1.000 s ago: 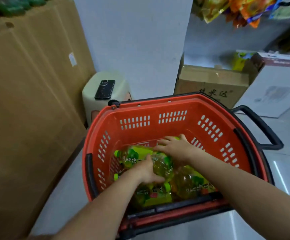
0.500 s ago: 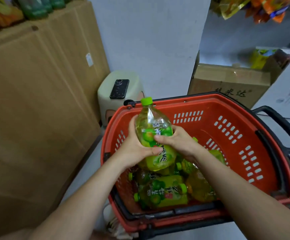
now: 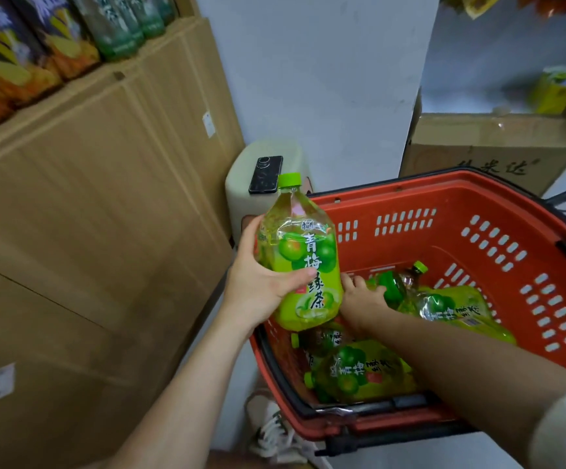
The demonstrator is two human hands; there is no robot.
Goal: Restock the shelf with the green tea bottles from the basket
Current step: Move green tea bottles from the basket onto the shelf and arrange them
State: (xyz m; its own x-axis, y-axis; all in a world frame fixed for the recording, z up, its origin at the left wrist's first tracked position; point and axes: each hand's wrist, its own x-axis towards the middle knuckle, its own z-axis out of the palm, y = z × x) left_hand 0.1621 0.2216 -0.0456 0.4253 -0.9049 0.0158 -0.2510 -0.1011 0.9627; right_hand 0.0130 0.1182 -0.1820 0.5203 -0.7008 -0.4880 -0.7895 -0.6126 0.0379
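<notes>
My left hand (image 3: 261,282) grips a green tea bottle (image 3: 303,262) with a green cap, held upright above the left rim of the red basket (image 3: 478,198). My right hand (image 3: 362,296) is down inside the basket, fingers resting on the neck end of another green tea bottle (image 3: 444,302) that lies on its side. A third bottle (image 3: 359,374) lies near the basket's front wall, with more partly hidden under my right arm. The shelf top at the upper left holds several bottles (image 3: 119,25) on cardboard.
Large cardboard boxes (image 3: 88,214) fill the left side. A cream stool (image 3: 268,174) with a black phone (image 3: 265,174) stands behind the basket. Another carton (image 3: 491,147) sits at the back right. A white shoe (image 3: 274,431) shows below the basket.
The bottle came up out of the basket in both hands. Now only my left hand holds it, further left, and my right hand has gone back down onto another bottle.
</notes>
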